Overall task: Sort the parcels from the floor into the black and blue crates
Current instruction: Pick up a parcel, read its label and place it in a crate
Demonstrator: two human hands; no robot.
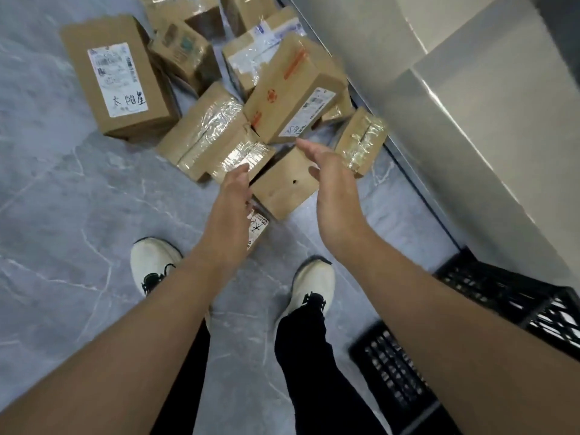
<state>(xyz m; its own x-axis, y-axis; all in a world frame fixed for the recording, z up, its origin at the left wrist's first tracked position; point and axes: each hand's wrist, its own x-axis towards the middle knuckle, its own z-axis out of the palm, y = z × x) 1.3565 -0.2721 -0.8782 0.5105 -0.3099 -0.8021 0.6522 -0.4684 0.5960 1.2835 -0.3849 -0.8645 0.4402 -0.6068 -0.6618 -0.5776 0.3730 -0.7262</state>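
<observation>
**Two open hands flank a small box at the foot of the pile**

Both hands are open with fingers straight, and neither grips anything. The left hand and the right hand hover on either side of a small plain brown cardboard box. It sits on the grey marbled tile floor, at the near edge of a heap of parcels. Whether either palm already touches it cannot be told.

The likely trouble is what surrounds this box. A larger brown carton with orange tape and a white label lies tilted just behind it and may be resting on its far edge. A brown box wrapped in shiny clear tape crowds its left side. Pulling the small box out fast could tip the orange-taped carton forward or drag the neighbour along. A flat parcel with a handwritten white label lies half hidden under the left wrist and could be kicked or stepped on.

The black lattice plastic crate stands well apart, low at the right beside the wall. No blue crate is in view, so the carry may need a turn, and a palm-only squeeze could slip.
</observation>
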